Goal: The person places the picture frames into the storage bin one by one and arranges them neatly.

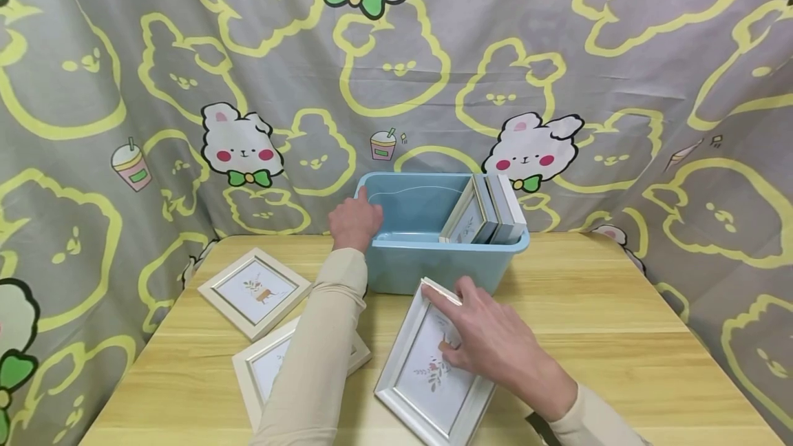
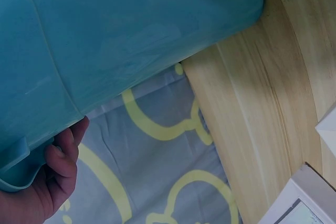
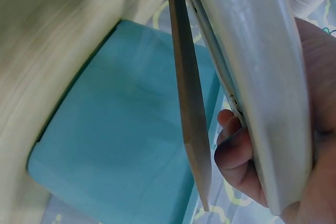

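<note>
A blue plastic bin (image 1: pixel 427 267) stands at the back of the table. My left hand (image 1: pixel 356 220) grips its left end by the rim; in the left wrist view the fingers (image 2: pixel 64 153) curl round the handle. With my right hand (image 1: pixel 495 339) I hold a white picture frame (image 1: pixel 396 363) with a plant print, tilted in front of the bin. In the right wrist view the fingers (image 3: pixel 236 153) wrap behind the frame's edge, and a brown back stand (image 3: pixel 186 93) sticks out from it. Several frames (image 1: pixel 508 208) lean upright in the bin's right part.
Left of the bin lies a cream picture frame (image 1: pixel 254 294) with a plant print. A second cream frame (image 1: pixel 248 363) lies nearer, partly covered by my left forearm. A patterned curtain (image 1: pixel 297 74) hangs behind the table (image 1: pixel 607 336). A dark object (image 1: pixel 541 427) shows beneath my right wrist.
</note>
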Demonstrator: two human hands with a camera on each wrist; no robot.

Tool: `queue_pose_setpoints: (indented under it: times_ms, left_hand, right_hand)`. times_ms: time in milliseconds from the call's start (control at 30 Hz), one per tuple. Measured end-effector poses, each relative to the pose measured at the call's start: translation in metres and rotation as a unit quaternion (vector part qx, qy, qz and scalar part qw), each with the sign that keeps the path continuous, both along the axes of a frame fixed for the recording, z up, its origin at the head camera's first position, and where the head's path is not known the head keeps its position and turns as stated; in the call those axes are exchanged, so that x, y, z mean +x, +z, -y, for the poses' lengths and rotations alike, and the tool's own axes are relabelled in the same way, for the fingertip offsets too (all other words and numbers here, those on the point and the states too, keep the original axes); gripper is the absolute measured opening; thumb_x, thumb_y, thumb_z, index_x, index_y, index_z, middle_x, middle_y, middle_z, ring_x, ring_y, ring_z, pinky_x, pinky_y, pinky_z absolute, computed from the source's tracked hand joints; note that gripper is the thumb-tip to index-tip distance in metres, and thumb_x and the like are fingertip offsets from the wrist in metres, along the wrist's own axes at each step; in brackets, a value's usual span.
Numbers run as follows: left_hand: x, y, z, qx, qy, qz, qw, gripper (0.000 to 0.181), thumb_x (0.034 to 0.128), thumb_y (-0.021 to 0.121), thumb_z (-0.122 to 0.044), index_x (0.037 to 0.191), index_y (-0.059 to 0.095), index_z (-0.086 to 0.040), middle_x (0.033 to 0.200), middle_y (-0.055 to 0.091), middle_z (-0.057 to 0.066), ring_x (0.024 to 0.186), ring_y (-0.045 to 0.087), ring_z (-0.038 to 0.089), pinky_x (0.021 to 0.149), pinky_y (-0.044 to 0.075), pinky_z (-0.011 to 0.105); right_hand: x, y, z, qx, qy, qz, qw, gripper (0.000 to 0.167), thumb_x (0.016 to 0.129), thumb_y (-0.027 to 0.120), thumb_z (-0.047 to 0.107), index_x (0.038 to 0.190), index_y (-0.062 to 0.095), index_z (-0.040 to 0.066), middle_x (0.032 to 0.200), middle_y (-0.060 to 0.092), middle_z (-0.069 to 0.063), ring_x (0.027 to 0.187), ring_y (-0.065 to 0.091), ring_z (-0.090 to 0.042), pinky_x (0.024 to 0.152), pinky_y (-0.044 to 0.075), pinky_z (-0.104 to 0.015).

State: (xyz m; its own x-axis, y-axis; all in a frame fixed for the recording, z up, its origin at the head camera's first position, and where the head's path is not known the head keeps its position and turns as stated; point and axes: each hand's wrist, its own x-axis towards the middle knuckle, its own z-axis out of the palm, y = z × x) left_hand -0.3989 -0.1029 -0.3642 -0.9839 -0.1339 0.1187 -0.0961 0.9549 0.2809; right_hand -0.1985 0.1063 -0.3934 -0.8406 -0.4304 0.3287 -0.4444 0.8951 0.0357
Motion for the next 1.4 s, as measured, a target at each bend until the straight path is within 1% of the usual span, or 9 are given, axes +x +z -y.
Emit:
queue_pose_setpoints:
  times_ms: [167, 433, 633, 733, 867, 1033, 1167, 1300, 1400]
  left_hand:
    - [0.000, 0.001, -0.001, -0.005, -0.004, 0.004, 1.0000, 0.061, 0.0927, 0.036, -0.040, 0.150, 0.032, -0.021, 0.122, 0.063, 0.021, 0.101, 0.064, 0.039, 0.081, 0.052, 0.049]
    - [0.001, 0.000, 0.000, -0.004, -0.002, -0.001, 1.0000, 0.060, 0.0920, 0.037, -0.039, 0.149, 0.034, -0.020, 0.119, 0.064, 0.022, 0.099, 0.064, 0.039, 0.080, 0.052, 0.049]
    - [0.000, 0.000, 0.000, -0.003, -0.001, -0.005, 1.0000, 0.059, 0.0916, 0.037, -0.039, 0.148, 0.035, -0.020, 0.118, 0.064, 0.022, 0.099, 0.064, 0.039, 0.079, 0.052, 0.049]
    - [0.000, 0.000, 0.000, -0.003, -0.002, -0.004, 1.0000, 0.060, 0.0917, 0.036, -0.039, 0.148, 0.035, -0.020, 0.118, 0.064, 0.022, 0.098, 0.064, 0.039, 0.078, 0.052, 0.049]
    - [0.000, 0.000, 0.001, -0.002, -0.004, 0.000, 1.0000, 0.060, 0.0919, 0.036, -0.040, 0.149, 0.034, -0.020, 0.119, 0.064, 0.022, 0.098, 0.064, 0.038, 0.079, 0.052, 0.049]
    - [0.001, 0.000, 0.001, 0.002, -0.003, 0.003, 1.0000, 0.060, 0.0924, 0.036, -0.039, 0.149, 0.033, -0.020, 0.121, 0.063, 0.022, 0.101, 0.064, 0.038, 0.081, 0.052, 0.049]
    - [0.001, 0.000, 0.001, 0.003, -0.002, 0.004, 1.0000, 0.059, 0.0934, 0.037, -0.040, 0.150, 0.033, -0.021, 0.121, 0.063, 0.021, 0.101, 0.064, 0.038, 0.082, 0.052, 0.049]
    - [0.000, 0.000, 0.001, 0.002, -0.004, 0.003, 1.0000, 0.060, 0.0935, 0.037, -0.040, 0.150, 0.032, -0.021, 0.121, 0.063, 0.022, 0.101, 0.064, 0.038, 0.082, 0.052, 0.049]
    - [0.000, -0.001, 0.001, 0.000, -0.005, 0.002, 1.0000, 0.060, 0.0930, 0.037, -0.040, 0.149, 0.033, -0.021, 0.121, 0.063, 0.022, 0.101, 0.064, 0.038, 0.082, 0.052, 0.049]
  right_hand:
    - [0.002, 0.006, -0.001, 0.009, 0.003, -0.021, 0.9997, 0.083, 0.064, 0.083, 0.040, 0.139, 0.048, 0.038, 0.101, 0.049, -0.003, 0.070, 0.047, -0.012, 0.046, 0.034, -0.022]
    - [0.002, 0.022, -0.005, 0.022, -0.009, -0.019, 0.9995, 0.085, 0.063, 0.087, 0.037, 0.138, 0.047, 0.042, 0.102, 0.048, -0.005, 0.074, 0.050, -0.014, 0.043, 0.034, -0.022]
    - [-0.001, 0.033, -0.010, 0.028, -0.014, -0.040, 0.9987, 0.085, 0.061, 0.089, 0.031, 0.136, 0.049, 0.042, 0.100, 0.048, -0.006, 0.070, 0.048, -0.015, 0.041, 0.031, -0.020]
    - [-0.001, 0.039, -0.011, 0.022, -0.018, -0.041, 0.9987, 0.084, 0.063, 0.087, 0.026, 0.136, 0.049, 0.042, 0.099, 0.048, -0.006, 0.069, 0.047, -0.015, 0.040, 0.029, -0.020]
    - [0.000, 0.047, -0.012, 0.013, -0.018, -0.042, 0.9989, 0.077, 0.068, 0.081, 0.015, 0.134, 0.052, 0.040, 0.099, 0.048, -0.005, 0.073, 0.047, -0.016, 0.039, 0.027, -0.020]
    - [0.001, 0.052, -0.013, 0.022, -0.011, -0.057, 0.9981, 0.071, 0.072, 0.073, 0.004, 0.130, 0.056, 0.039, 0.096, 0.048, -0.003, 0.073, 0.046, -0.016, 0.037, 0.025, -0.021]
    - [0.002, 0.054, -0.015, 0.029, -0.014, -0.060, 0.9977, 0.068, 0.073, 0.074, 0.002, 0.127, 0.056, 0.039, 0.092, 0.047, -0.002, 0.071, 0.045, -0.015, 0.037, 0.025, -0.020]
    - [0.002, 0.056, -0.017, 0.026, -0.014, -0.068, 0.9972, 0.069, 0.073, 0.075, 0.002, 0.129, 0.058, 0.039, 0.089, 0.047, 0.001, 0.072, 0.044, -0.014, 0.039, 0.025, -0.019]
    - [0.002, 0.059, -0.018, 0.020, -0.006, -0.082, 0.9964, 0.070, 0.072, 0.073, 0.000, 0.130, 0.058, 0.037, 0.087, 0.049, 0.002, 0.073, 0.047, -0.014, 0.041, 0.027, -0.019]
